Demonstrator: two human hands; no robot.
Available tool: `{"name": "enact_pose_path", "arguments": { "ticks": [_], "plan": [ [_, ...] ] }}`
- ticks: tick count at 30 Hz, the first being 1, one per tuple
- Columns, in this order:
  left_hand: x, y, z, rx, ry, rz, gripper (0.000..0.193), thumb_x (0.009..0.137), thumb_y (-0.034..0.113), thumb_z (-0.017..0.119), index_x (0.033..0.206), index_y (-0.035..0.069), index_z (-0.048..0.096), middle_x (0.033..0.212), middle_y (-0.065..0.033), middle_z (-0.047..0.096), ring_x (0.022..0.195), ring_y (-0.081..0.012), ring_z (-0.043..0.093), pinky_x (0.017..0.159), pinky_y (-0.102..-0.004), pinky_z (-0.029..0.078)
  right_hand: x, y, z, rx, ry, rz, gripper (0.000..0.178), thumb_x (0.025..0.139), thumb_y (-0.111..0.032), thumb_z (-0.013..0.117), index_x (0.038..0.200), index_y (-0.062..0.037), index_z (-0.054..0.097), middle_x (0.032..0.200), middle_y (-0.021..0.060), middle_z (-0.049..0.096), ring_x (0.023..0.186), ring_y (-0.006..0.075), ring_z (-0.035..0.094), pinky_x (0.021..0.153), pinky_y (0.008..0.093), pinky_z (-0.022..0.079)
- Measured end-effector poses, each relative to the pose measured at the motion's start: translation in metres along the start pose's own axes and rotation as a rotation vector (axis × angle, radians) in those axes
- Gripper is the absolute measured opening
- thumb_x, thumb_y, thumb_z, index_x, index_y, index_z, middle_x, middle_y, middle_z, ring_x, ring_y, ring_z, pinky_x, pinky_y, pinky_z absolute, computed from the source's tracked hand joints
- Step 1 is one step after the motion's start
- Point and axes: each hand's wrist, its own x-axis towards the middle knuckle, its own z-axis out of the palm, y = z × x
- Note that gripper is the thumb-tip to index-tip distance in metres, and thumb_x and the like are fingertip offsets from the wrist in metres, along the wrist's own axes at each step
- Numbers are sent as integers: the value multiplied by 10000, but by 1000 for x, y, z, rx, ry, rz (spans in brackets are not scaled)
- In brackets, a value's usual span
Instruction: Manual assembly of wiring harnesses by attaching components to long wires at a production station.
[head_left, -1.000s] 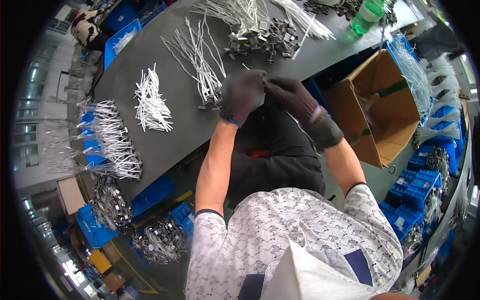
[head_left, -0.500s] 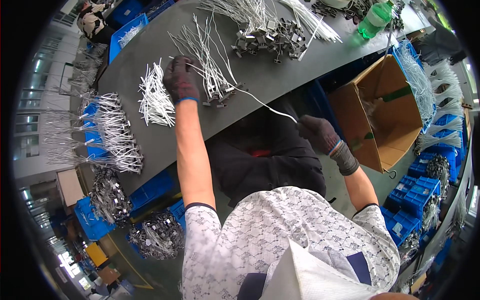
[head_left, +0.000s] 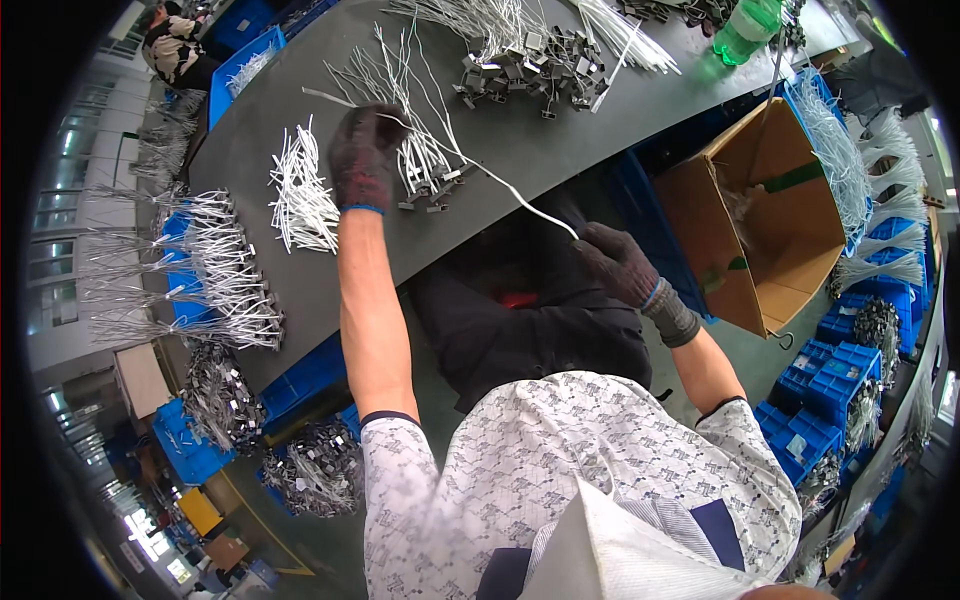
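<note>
A long white wire (head_left: 512,192) stretches between my gloved hands, with a thicker, sleeve-like stretch near the right one. My left hand (head_left: 364,158), in a dark glove, is closed on its far part above the table, and a loose end sticks out to the left. Off the table's front edge, my right hand (head_left: 622,266) pinches the near end, which its fingers hide. Just right of my left hand lies a bunch of wires with small metal clips (head_left: 432,188). A pile of short white tubes (head_left: 303,190) lies to its left.
The grey table (head_left: 510,125) also bears a heap of clipped wires (head_left: 535,70), long white tubes (head_left: 630,38) and a green bottle (head_left: 748,32). Bundled wires (head_left: 225,265) hang over its left edge. An open cardboard box (head_left: 735,240) and blue crates (head_left: 830,375) stand at the right.
My right hand has shifted slightly left with the wire's near end. My left hand has turned a little and moved slightly, still on the wire. The whole view has shifted slightly.
</note>
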Motion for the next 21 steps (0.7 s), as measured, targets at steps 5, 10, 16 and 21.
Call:
{"name": "enact_pose_path", "arguments": {
  "ticks": [5, 10, 16, 21],
  "plan": [
    [-60, -25, 59, 72, -228, -148, 278, 995, 264, 673, 1036, -10, 696, 956, -112, 730, 851, -207, 717, 815, -340, 604, 21, -17, 2, 170, -52, 152, 271, 1033, -252, 571, 1065, -2, 671, 830, 44, 604, 710, 102, 587, 611, 276, 475],
    [-72, -44, 71, 177, -289, -141, 320, 990, 303, 680, 929, -10, 706, 937, -111, 720, 817, -174, 699, 778, -317, 592, 55, -35, 12, 355, -53, -26, 288, 1046, -285, 562, 1009, -16, 660, 796, 22, 618, 687, 73, 567, 605, 264, 463],
    [-60, -23, 73, 267, -148, -28, 294, 998, 266, 669, 901, -9, 709, 862, -97, 719, 768, -159, 688, 720, -290, 566, 46, -51, 15, 316, -156, 46, 275, 1051, -274, 552, 941, -32, 625, 779, 21, 617, 708, 103, 585, 629, 285, 478],
    [-47, -25, 62, 168, -68, 32, 274, 987, 245, 679, 876, -5, 700, 854, -99, 712, 768, -179, 689, 736, -305, 576, 36, -18, 22, -12, 23, -251, 263, 1039, -259, 578, 937, -21, 621, 781, 42, 614, 710, 155, 586, 652, 328, 489]
  ]
}}
